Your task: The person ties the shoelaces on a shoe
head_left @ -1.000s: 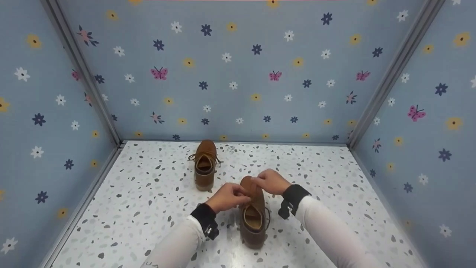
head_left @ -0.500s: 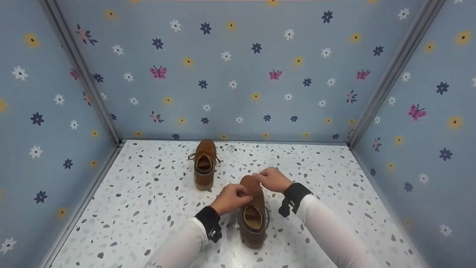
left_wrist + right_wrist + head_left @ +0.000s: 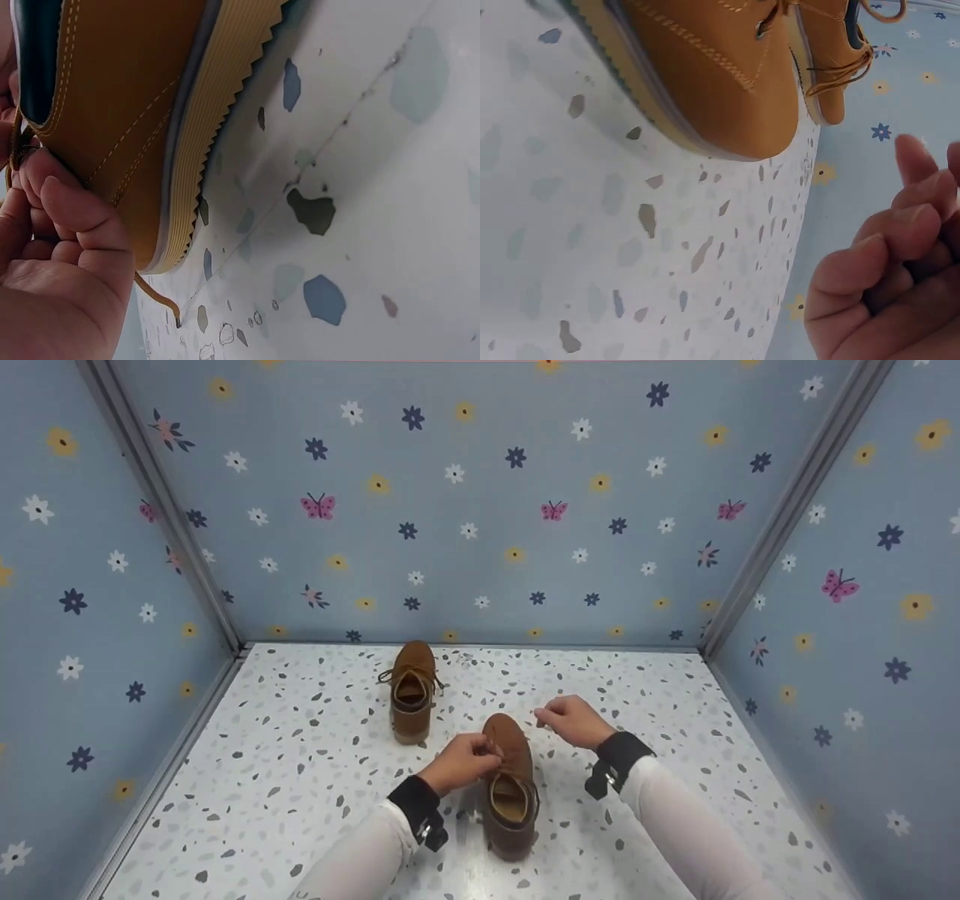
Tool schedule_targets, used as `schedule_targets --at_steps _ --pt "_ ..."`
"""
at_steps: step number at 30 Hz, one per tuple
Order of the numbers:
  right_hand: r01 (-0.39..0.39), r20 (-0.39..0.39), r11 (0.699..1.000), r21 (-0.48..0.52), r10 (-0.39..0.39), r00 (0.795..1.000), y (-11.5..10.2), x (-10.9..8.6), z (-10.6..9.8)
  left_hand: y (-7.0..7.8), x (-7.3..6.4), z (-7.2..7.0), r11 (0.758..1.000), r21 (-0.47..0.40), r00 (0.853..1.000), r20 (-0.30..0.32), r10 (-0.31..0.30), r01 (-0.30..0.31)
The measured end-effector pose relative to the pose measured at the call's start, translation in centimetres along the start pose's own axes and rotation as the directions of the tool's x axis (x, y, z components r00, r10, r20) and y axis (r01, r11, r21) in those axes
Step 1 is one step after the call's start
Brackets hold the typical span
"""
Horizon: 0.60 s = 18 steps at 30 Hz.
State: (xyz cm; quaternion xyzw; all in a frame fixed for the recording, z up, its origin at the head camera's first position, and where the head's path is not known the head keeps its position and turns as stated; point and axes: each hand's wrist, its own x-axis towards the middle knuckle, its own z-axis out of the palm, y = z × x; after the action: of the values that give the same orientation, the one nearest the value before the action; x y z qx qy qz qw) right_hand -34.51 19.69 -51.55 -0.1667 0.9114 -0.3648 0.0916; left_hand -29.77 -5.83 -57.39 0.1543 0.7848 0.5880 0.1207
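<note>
A brown lace-up shoe [image 3: 511, 810] stands upright on the speckled surface, toe pointing away. My left hand [image 3: 459, 762] is over its front, curled fingers at the lacing. In the left wrist view, the left hand [image 3: 64, 240] pinches the shoelace [image 3: 15, 154] by the shoe's opening, and a lace end hangs below. My right hand [image 3: 574, 721] is in the air right of the toe, apart from the shoe. In the right wrist view, the right hand [image 3: 900, 255] has loosely bent fingers with a gap at the thumb and nothing visible between them.
The matching brown shoe [image 3: 412, 694] stands further back on the left, its laces spread at the sides. The white speckled surface [image 3: 300, 780] is bounded by blue floral panels [image 3: 480, 562] at the back and both sides, with grey metal strips at the corners.
My right hand has moved away from the shoe's toe, to the right. My left hand stays at the lacing with little movement. Both shoes stand where they were.
</note>
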Motion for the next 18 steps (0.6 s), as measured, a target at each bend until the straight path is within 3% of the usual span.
schedule_targets --at_steps 9,18 --pt "0.152 0.161 0.988 0.029 -0.155 0.975 0.7 -0.9 2.0 0.3 -0.1 -0.3 0.998 -0.016 0.998 0.019 -0.053 0.053" --pt "0.191 0.241 0.980 0.060 -0.200 0.950 0.8 -1.4 3.2 0.1 -0.2 -0.6 0.994 -0.055 0.994 0.062 -0.093 0.097"
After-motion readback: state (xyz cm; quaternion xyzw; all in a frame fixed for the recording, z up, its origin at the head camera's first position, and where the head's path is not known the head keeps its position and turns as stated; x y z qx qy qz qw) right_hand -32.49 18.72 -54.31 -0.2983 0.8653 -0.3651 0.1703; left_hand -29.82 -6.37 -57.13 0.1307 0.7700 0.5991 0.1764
